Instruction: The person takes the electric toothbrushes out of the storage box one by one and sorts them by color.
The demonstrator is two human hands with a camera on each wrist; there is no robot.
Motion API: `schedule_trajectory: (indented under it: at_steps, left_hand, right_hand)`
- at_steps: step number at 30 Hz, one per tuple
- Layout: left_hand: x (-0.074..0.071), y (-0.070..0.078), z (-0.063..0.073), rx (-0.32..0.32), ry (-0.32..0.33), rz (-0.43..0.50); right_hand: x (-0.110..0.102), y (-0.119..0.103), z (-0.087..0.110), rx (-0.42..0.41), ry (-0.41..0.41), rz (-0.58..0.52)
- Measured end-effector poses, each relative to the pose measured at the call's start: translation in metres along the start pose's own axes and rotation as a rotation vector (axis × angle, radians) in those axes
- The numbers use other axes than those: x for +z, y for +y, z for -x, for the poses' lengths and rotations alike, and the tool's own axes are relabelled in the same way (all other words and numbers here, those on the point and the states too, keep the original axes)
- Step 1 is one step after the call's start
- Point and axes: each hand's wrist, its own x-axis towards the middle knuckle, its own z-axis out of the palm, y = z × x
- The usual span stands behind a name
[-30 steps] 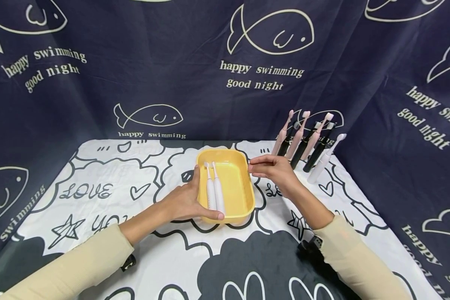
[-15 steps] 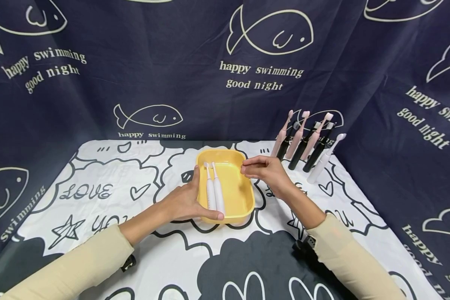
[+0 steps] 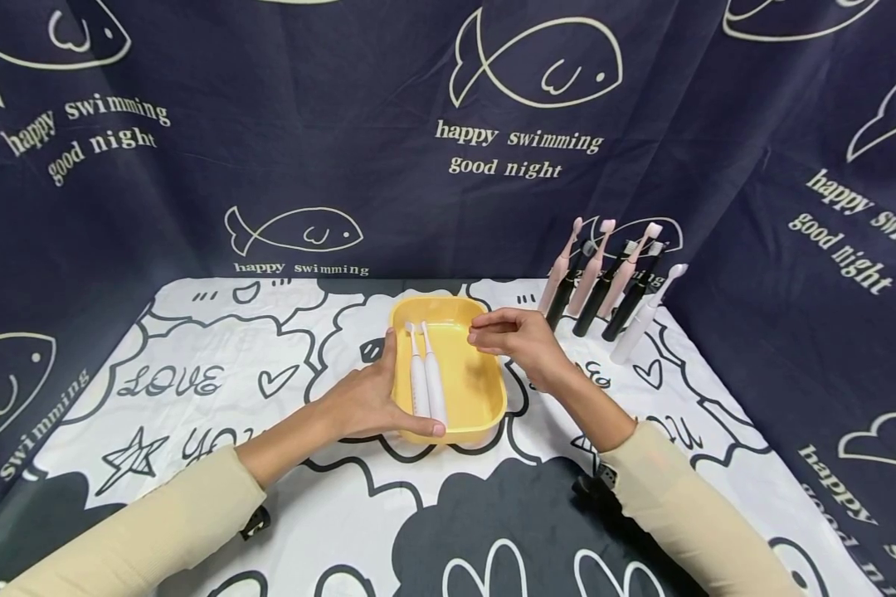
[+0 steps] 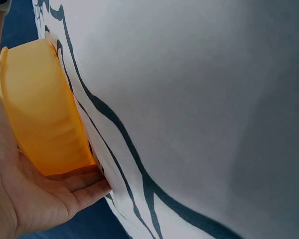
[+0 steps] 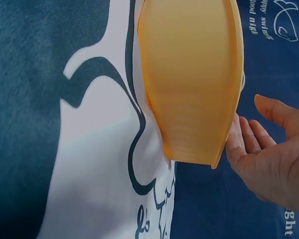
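A yellow plastic tray (image 3: 466, 377) stands on the table, with two white electric toothbrushes (image 3: 435, 385) lying side by side along its left wall, heads pointing away. My left hand (image 3: 362, 400) grips the tray's left side, thumb across the near-left corner; in the left wrist view its fingers (image 4: 89, 186) lie against the tray wall. Over the tray's right rim, my right hand (image 3: 521, 344) reaches inward with nothing visible in it. In the right wrist view, the right hand's thumb (image 5: 274, 109) and fingers are spread apart; part of the hand is beyond the tray wall.
Several electric toothbrushes stand upright at the back right: pink ones (image 3: 588, 280), black ones (image 3: 596, 305) and one white one (image 3: 637, 327). The table has a black-and-white patterned cloth (image 3: 194, 340). Dark blue fish-print curtains (image 3: 388, 166) rise behind and at the sides.
My right hand has moved left, from the tray's right edge to over its inside. The left hand, the tray and the two white electric toothbrushes keep their places.
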Motion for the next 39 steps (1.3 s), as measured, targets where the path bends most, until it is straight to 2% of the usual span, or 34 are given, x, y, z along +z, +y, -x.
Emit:
schedule_trajectory:
  at_steps: [10,28,33,39]
  left_hand:
    - [0.000,-0.001,0.000,-0.004,0.000,-0.004]
    - [0.001,-0.001,0.000,0.003,0.006,0.000]
    - [0.002,0.000,0.000,0.004,0.006,0.006]
    - [0.002,0.000,0.001,0.004,0.009,0.008]
  right_hand:
    - [0.010,-0.003,-0.003,-0.014,-0.022,0.036]
    - [0.030,0.001,-0.010,-0.008,-0.071,-0.006]
    - [0.035,0.000,-0.013,0.026,-0.088,0.081]
    - [0.043,0.003,-0.020,0.011,-0.095,0.230]
